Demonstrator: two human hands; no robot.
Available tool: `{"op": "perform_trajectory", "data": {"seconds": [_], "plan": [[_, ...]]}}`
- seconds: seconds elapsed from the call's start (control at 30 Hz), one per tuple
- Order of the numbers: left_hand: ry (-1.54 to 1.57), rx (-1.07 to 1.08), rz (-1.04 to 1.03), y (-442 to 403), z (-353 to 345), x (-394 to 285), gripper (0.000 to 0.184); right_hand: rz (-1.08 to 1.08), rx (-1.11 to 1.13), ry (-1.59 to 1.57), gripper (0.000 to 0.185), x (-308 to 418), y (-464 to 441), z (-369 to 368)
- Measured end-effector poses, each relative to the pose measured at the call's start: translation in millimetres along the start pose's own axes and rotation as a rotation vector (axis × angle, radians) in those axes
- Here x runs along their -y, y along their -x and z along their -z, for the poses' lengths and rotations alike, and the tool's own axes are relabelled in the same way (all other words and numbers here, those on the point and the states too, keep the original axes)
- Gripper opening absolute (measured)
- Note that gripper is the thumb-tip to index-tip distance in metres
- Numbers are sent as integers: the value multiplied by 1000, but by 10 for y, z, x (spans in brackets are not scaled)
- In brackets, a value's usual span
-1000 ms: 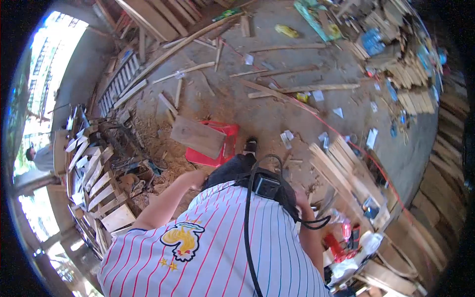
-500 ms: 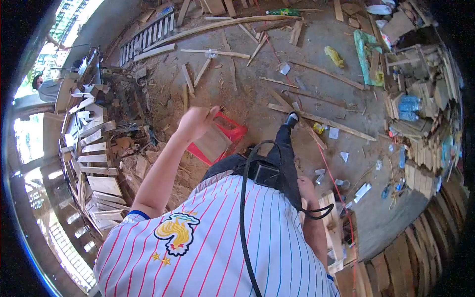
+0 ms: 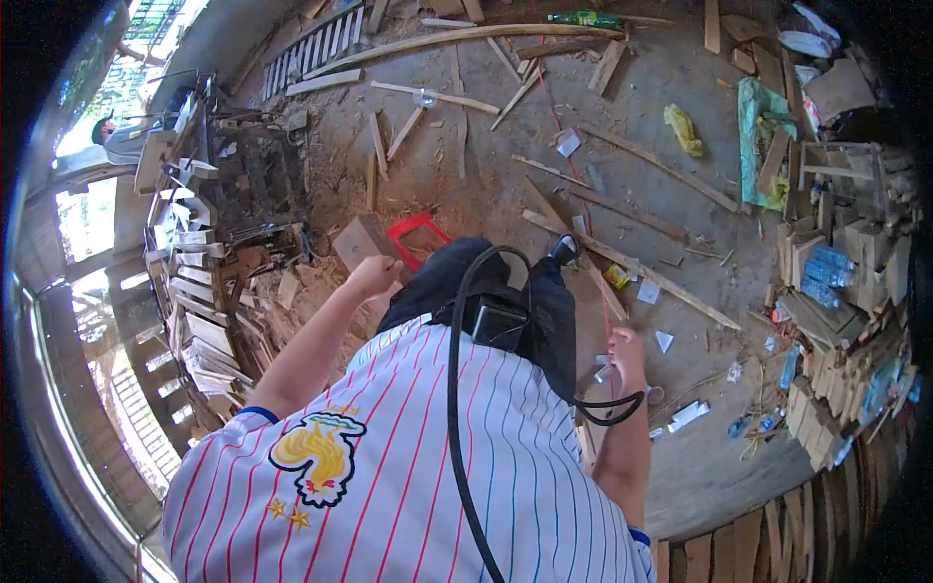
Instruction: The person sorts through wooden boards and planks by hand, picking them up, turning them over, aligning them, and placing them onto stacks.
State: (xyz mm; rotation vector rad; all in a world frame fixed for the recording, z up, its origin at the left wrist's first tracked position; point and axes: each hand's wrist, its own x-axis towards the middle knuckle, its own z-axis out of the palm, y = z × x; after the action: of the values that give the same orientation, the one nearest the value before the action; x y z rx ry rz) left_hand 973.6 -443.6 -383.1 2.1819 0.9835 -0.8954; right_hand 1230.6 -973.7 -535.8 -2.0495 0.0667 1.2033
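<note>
My left hand (image 3: 374, 277) is closed with fingers curled in, and nothing shows in it. It hangs beside my hip, close to a brown board (image 3: 360, 243). Just past it stands a red plastic stool (image 3: 420, 239), partly covered by my dark trouser leg. My right hand (image 3: 625, 352) is also curled closed on the other side of my body, with no object visible in it. Below it, white scraps lie on the floor. A black cable loops over my striped shirt down to a black box (image 3: 499, 323) at my waist.
Long wood strips (image 3: 632, 267) lie scattered across the floor by my foot. On the left are stacked boards (image 3: 199, 321) and a person (image 3: 124, 144) farther back. Wood piles and plastic bottles (image 3: 826, 275) line the right side. A green bottle (image 3: 585, 18) lies at the far end.
My left hand has drawn back from the stool toward my body. My right hand has swung forward and up. The stool is now more covered by my leg, and the view has shifted.
</note>
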Motion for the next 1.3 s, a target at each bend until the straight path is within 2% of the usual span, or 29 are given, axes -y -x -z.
{"op": "perform_trajectory", "data": {"seconds": [0.03, 0.13, 0.2, 0.27, 0.33, 0.4, 0.47, 0.5, 0.53, 0.57, 0.63, 0.67, 0.7, 0.73, 0.8, 0.83, 0.87, 0.93, 0.97, 1.03, 1.07, 1.17, 1.3], "plan": [[-5, -4, -3, -17, 147, -141, 46, -90, -58, -59, 24, 232, -83, 131], [165, 1, -29, -154, 410, -452, 40, -191, -73, -189, 24, 634, -222, 331], [295, -76, -75, -289, 445, -547, 35, -203, -92, -187, 25, 709, -351, 390], [343, -13, -81, -415, 413, -561, 35, -202, -62, -42, 25, 836, -445, 382], [316, 19, -179, -552, 414, -516, 30, -239, -57, 0, 25, 1053, -460, 381], [247, 61, -178, -765, 422, -436, 24, -192, -50, 91, 25, 1093, -557, 306], [304, 41, -27, -1069, 472, -317, 20, -121, -59, 131, 25, 937, -681, 333], [202, 12, -229, -1317, 419, -101, 20, -43, -63, 166, 24, 934, -750, 265], [91, -21, -422, -1534, 459, 136, 20, -159, -65, 115, 24, 1292, -674, 206], [251, 155, -136, -1494, 838, -36, 22, -274, -65, 73, 24, 1671, -567, 179], [203, 130, -132, -1964, 937, 408, 23, -352, -140, -136, 24, 2029, -530, 36], [139, 136, -139, -2200, 1000, 580, 24, -349, -128, -128, 22, 2186, -547, -54], [112, 91, -67, -2357, 1139, 631, 19, -353, -117, -115, 23, 2320, -544, -92], [155, 2, -97, -2456, 1348, 656, 17, -336, -107, -82, 23, 2306, -665, -84], [219, -91, -106, -2595, 1789, 641, 16, 123, 42, 380, 22, 2149, -1092, -136], [439, -151, 16, -2644, 1954, 608, 17, 92, 71, 372, 23, 2142, -1255, -144], [652, -211, 142, -2675, 1982, 654, 17, 87, 89, 393, 23, 2585, -1232, -201], [764, -196, 156, -2747, 1887, 766, 19, 174, 80, 711, 23, 3613, -1268, -290], [859, -188, 144, -2843, 1863, 823, 21, 180, 83, 720, 23, 3862, -1371, -332], [804, -142, 95, -2877, 1745, 888, 22, 159, -10, 263, 18, 4244, -1535, -382], [741, -90, 49, -2851, 1678, 918, 22, 156, -2, 275, 18, 4453, -1602, -408], [667, -24, 133, -2684, 1565, 991, 24, 145, 28, 276, 22, 4967, -1666, -499], [603, -24, 182, -2640, 1244, 1224, 28, 242, 77, 468, 23, 5021, -1765, -498]]}}
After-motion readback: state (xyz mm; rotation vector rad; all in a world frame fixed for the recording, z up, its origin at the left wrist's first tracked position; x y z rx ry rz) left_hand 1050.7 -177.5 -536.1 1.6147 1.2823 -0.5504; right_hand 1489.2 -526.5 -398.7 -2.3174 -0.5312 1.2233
